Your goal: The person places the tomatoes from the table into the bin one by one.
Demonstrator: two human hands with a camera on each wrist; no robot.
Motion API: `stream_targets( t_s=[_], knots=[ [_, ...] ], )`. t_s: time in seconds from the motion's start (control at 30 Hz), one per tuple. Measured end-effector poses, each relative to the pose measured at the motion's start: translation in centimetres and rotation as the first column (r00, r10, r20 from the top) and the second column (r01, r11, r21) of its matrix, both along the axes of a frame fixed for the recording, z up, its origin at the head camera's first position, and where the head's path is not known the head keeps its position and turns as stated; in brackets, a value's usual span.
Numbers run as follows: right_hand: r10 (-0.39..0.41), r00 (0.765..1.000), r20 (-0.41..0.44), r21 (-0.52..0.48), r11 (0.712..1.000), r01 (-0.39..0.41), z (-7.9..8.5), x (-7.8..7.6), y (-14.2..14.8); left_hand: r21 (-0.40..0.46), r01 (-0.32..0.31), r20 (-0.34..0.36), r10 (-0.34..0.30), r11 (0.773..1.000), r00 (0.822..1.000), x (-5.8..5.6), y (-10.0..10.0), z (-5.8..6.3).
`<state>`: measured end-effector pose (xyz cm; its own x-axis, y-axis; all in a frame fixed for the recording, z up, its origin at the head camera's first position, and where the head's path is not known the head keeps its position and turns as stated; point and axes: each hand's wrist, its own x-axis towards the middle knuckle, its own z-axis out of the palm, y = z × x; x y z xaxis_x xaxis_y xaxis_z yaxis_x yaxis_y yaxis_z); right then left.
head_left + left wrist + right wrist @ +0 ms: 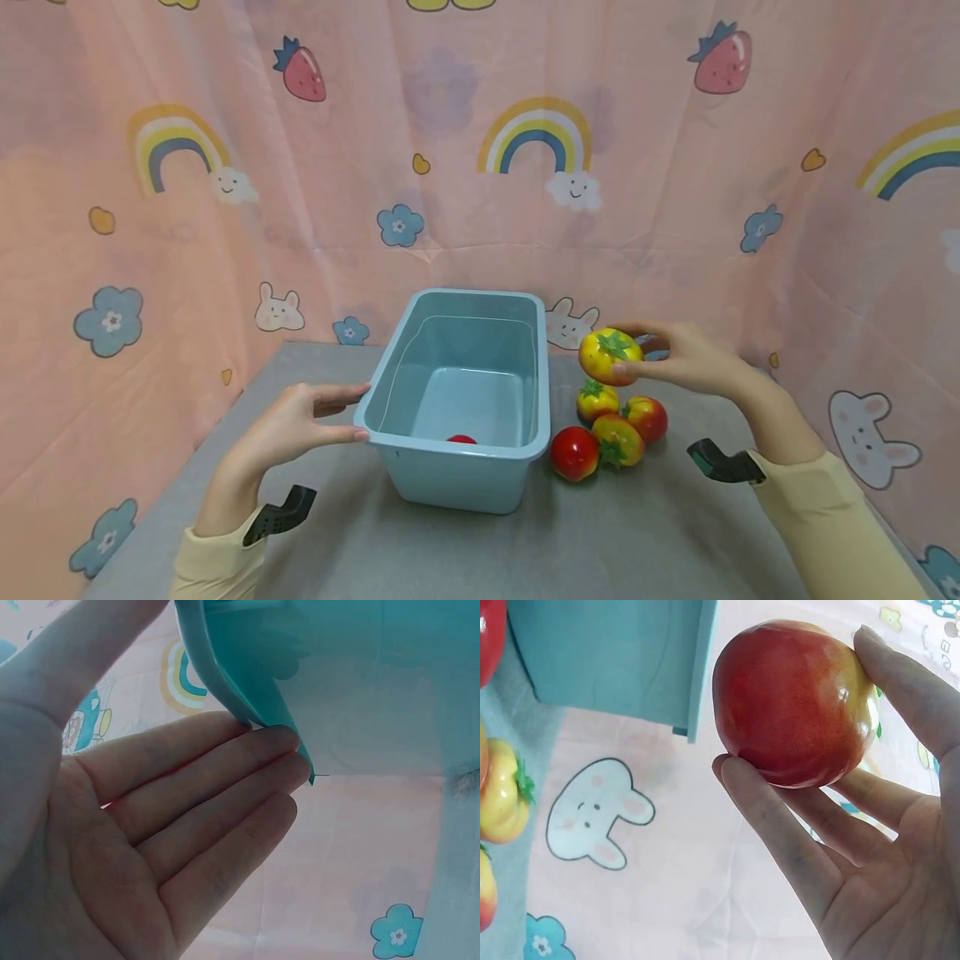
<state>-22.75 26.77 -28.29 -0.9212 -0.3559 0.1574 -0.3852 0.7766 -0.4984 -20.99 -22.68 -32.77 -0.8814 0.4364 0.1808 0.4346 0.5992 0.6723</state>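
Observation:
My right hand (686, 358) holds a yellow-and-red fruit (609, 357) with a green leafy cap, raised above a small group of fruit. In the right wrist view its glossy red underside (791, 705) faces the camera, with thumb and fingertips around it. A light blue plastic tub (457, 475) stands left of the group. My left hand (300, 425) touches the tub's left rim near its front corner; thumb and fingers are spread apart. From the left wrist, the straight fingers (195, 780) meet the rim with their tips. Inside the tub, part of a red object (461, 439) shows over the front rim.
Several fruits lie right of the tub on the grey table (360, 542): a red one (574, 454), a red-yellow one (647, 418), a yellow one (597, 402) and a yellow-orange one (619, 442). A pink printed curtain (345, 192) hangs behind and at the sides.

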Motion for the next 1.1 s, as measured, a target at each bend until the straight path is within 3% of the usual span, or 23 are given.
stream_targets(
  t_s=[1.1],
  knots=[
    [0.212,0.975,-0.062,0.003,0.977,-0.212,3.4,-2.7,-6.8,-0.005,0.007,-0.003,-0.007,1.000,1.000,-0.1,0.0,0.2]
  ],
)
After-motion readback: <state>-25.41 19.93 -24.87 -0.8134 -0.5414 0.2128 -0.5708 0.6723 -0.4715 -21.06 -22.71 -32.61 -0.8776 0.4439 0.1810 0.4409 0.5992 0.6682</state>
